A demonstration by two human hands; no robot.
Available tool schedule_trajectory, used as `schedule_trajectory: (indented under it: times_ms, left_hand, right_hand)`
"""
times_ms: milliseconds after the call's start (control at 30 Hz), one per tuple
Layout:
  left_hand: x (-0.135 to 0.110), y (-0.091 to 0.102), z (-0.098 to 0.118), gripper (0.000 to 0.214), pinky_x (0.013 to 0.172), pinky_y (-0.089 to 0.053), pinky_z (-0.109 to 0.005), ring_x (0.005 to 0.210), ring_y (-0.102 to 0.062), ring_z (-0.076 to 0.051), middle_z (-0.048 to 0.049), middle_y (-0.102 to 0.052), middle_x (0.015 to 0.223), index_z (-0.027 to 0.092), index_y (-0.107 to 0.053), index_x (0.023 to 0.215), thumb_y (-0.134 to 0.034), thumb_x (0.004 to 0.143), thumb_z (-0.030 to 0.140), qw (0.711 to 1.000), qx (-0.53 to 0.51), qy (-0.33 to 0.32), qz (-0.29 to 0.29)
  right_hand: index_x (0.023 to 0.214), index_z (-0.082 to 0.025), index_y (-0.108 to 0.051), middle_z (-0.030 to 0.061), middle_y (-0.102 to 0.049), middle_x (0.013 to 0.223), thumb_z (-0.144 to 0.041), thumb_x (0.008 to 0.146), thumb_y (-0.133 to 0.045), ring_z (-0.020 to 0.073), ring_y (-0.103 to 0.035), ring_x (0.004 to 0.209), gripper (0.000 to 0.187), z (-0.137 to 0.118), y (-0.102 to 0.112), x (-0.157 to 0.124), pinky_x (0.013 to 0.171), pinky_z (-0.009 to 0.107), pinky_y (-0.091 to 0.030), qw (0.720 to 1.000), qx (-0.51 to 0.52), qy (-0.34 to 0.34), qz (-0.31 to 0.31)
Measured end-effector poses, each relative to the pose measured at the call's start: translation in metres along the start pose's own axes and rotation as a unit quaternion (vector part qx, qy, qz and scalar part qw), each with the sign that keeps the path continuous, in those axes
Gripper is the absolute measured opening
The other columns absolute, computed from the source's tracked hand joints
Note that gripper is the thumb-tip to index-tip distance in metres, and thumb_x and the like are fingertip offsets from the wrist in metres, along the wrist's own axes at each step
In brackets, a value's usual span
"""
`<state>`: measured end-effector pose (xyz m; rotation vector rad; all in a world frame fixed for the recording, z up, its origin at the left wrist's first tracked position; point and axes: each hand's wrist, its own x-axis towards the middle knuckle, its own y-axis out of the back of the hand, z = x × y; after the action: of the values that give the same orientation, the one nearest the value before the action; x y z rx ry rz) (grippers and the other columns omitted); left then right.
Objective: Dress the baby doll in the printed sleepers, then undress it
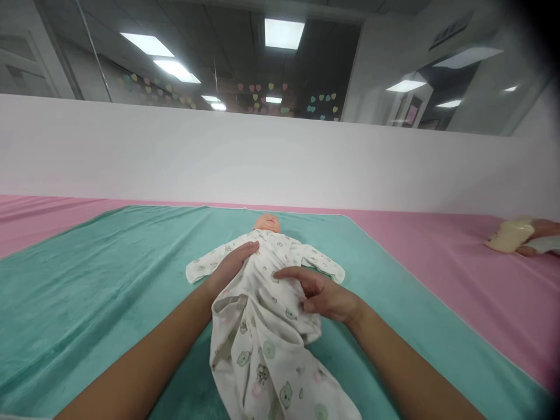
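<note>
A baby doll lies on its back on a teal blanket, head toward the far wall. It wears a white garment printed with small animals. My left hand rests flat on the doll's chest at its left side, fingers stretched out. My right hand lies on the doll's belly, its index finger pointing left across the cloth while the other fingers curl into a fold of the garment.
The teal blanket lies over a pink sheet. A white wall panel runs behind. At the far right edge lies a pale yellowish object with another person's hand on it.
</note>
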<state>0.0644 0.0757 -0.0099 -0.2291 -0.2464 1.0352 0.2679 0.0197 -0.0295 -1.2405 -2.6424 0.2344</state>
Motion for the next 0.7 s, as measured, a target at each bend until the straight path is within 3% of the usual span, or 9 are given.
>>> schedule_trajectory:
  times_ms: [100,300,367,467,500,533,567,633,700]
  left_hand:
    - [-0.002,0.007,0.004,0.036,0.072,-0.05,-0.035,0.081,-0.063,-0.025,-0.0098,-0.067,0.086,0.012,-0.061,0.098,-0.06,0.077,0.04,0.996,-0.002,0.075,-0.042]
    - [-0.013,0.016,0.004,0.04,0.077,-0.05,-0.03,0.096,-0.06,-0.022,-0.0079,-0.064,0.107,0.019,-0.059,0.109,-0.058,0.079,0.045,0.959,0.099,0.189,-0.187]
    - [-0.017,0.015,0.003,0.044,0.065,-0.052,-0.029,0.089,-0.063,-0.024,-0.0076,-0.065,0.103,0.019,-0.062,0.106,-0.066,0.071,0.046,0.923,0.134,0.213,-0.291]
    - [-0.018,0.017,0.002,0.054,0.04,-0.044,-0.029,0.063,-0.064,-0.026,-0.0118,-0.068,0.085,0.014,-0.066,0.097,-0.072,0.06,0.053,0.819,0.124,0.283,-0.483]
    - [-0.016,0.019,0.002,0.053,0.037,-0.041,-0.028,0.056,-0.062,-0.025,-0.0119,-0.067,0.077,0.013,-0.067,0.093,-0.071,0.06,0.055,0.806,0.113,0.282,-0.508]
    - [-0.014,0.021,0.002,0.048,0.037,-0.04,-0.028,0.051,-0.06,-0.022,-0.0106,-0.065,0.069,0.014,-0.067,0.087,-0.068,0.063,0.055,0.822,0.099,0.257,-0.498]
    - [-0.011,0.023,0.002,0.041,0.039,-0.04,-0.027,0.049,-0.058,-0.019,-0.0084,-0.062,0.065,0.014,-0.066,0.081,-0.065,0.068,0.054,0.861,0.081,0.208,-0.458]
    - [-0.005,0.025,0.002,0.03,0.048,-0.042,-0.024,0.051,-0.056,-0.013,-0.0041,-0.059,0.066,0.017,-0.062,0.074,-0.057,0.079,0.046,0.947,0.03,0.077,-0.311]
    - [-0.001,0.023,0.001,0.019,0.062,-0.046,-0.024,0.07,-0.059,-0.013,-0.0038,-0.061,0.086,0.02,-0.061,0.087,-0.052,0.084,0.037,0.983,-0.02,-0.019,-0.181]
  right_hand:
    - [0.113,-0.023,-0.054,0.0042,-0.061,0.097,-0.02,0.064,-0.07,0.0152,-0.059,0.081,0.051,-0.002,0.002,-0.003,0.065,0.024,-0.046,1.0,0.002,-0.01,0.006]
    - [0.128,-0.033,-0.041,-0.0009,-0.06,0.085,-0.024,0.07,-0.059,0.0129,-0.056,0.064,0.061,-0.02,0.015,-0.009,0.063,0.027,-0.048,0.95,0.068,0.155,0.264]
    - [0.132,-0.036,-0.035,-0.002,-0.06,0.087,-0.021,0.072,-0.056,0.0112,-0.054,0.061,0.066,-0.023,0.024,-0.011,0.06,0.026,-0.047,0.936,0.08,0.175,0.294]
    - [0.132,-0.038,-0.035,-0.003,-0.06,0.092,-0.021,0.073,-0.053,0.0116,-0.056,0.067,0.064,-0.019,0.034,-0.009,0.065,0.026,-0.048,0.937,0.099,0.182,0.281]
    - [0.131,-0.038,-0.035,-0.0028,-0.06,0.093,-0.022,0.073,-0.052,0.0125,-0.057,0.07,0.063,-0.017,0.034,-0.007,0.067,0.027,-0.048,0.941,0.103,0.175,0.269]
    - [0.131,-0.038,-0.036,-0.0021,-0.061,0.096,-0.024,0.074,-0.052,0.0138,-0.058,0.074,0.061,-0.014,0.031,-0.004,0.07,0.029,-0.048,0.946,0.106,0.166,0.256]
    - [0.131,-0.036,-0.037,-0.0009,-0.061,0.1,-0.026,0.074,-0.052,0.0155,-0.059,0.078,0.059,-0.011,0.027,-0.001,0.073,0.031,-0.048,0.952,0.108,0.155,0.242]
    - [0.13,-0.033,-0.039,0.002,-0.058,0.111,-0.032,0.075,-0.054,0.0187,-0.059,0.087,0.057,-0.007,0.011,0.004,0.076,0.033,-0.048,0.961,0.107,0.136,0.215]
    - [0.127,-0.031,-0.043,0.0027,-0.053,0.121,-0.031,0.07,-0.061,0.0203,-0.056,0.095,0.06,-0.003,-0.007,0.006,0.077,0.031,-0.047,0.973,0.084,0.113,0.183]
